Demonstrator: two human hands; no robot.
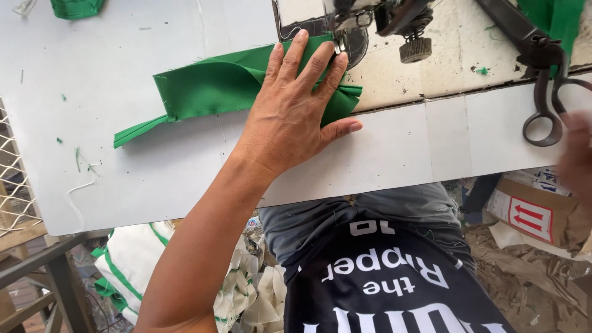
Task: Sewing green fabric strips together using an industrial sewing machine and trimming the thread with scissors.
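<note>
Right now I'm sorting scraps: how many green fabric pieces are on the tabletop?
3: one folded piece under the left hand, one at the top-left edge, one at the top-right by the scissors. More may lie out of view.

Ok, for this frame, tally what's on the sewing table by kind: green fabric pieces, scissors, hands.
Green fabric pieces: 3 - the folded piece under the left hand, a scrap at the top left edge, a strip at the top right
Scissors: 1
Hands: 2 - left hand, and the blurred right hand
Total: 6
</note>
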